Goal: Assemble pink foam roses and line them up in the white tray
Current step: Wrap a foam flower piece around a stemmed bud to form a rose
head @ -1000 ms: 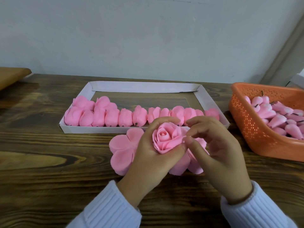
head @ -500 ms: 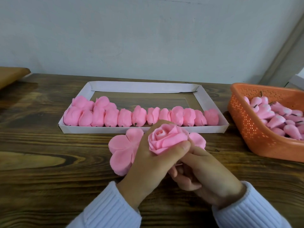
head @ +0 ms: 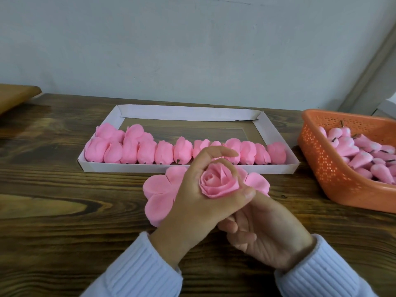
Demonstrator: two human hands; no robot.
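My left hand (head: 197, 202) grips a pink foam rose (head: 218, 183) upright just in front of the white tray (head: 188, 168), with fingers and thumb curled round its outer petals. My right hand (head: 265, 230) lies palm up under the rose. Its visible fingers are curled, and its fingertips are hidden beneath my left hand. Flat pink petal pieces (head: 159, 196) lie on the table under both hands. A row of several finished roses (head: 165, 154) fills the tray's front edge, with two more behind it at the left.
An orange perforated basket (head: 334, 183) at the right holds several pink foam buds (head: 364, 156) with short dark stems. A brown wooden board (head: 15, 97) juts in at the far left. A wall stands right behind the dark wood table (head: 64, 211).
My right hand left the rose's top petals and dropped below it, turning palm up. My left hand kept hold of the rose and closed its fingers further round it.
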